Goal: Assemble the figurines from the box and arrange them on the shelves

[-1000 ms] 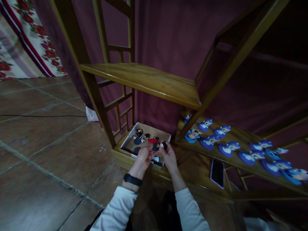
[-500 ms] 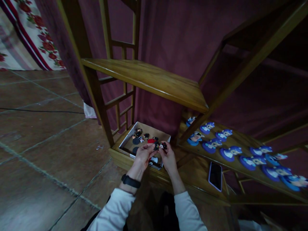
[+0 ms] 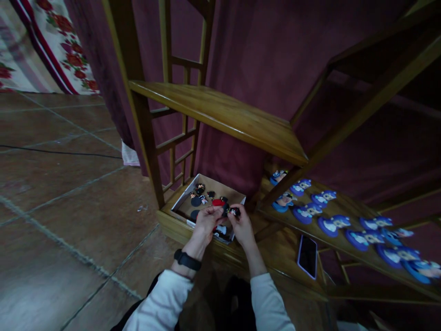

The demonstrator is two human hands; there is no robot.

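Both hands meet over the right part of a shallow cardboard box [image 3: 182,201] on the low shelf. Between them is a small dark figurine [image 3: 234,211], its head towards my right hand and its round black base towards my left. My left hand [image 3: 208,220] pinches the base side, and my right hand [image 3: 242,225] grips the head side. Inside the box lie several figurine parts, among them a red piece [image 3: 219,202], a black round base [image 3: 195,201] and a white piece [image 3: 221,230] below the hands. Fingers partly cover the figurine.
On the shelf to the right stand several blue-and-white figurines [image 3: 333,224] on round bases. A phone [image 3: 308,256] lies on the low shelf. An upper wooden shelf [image 3: 220,110] juts out above the box, with a lattice side [image 3: 177,140] at left. A cable [image 3: 62,151] crosses the tiled floor.
The view has shifted slightly, so the shelving sits a little further right. The figurine has turned a little between my fingers; both hands keep hold of it over the box.
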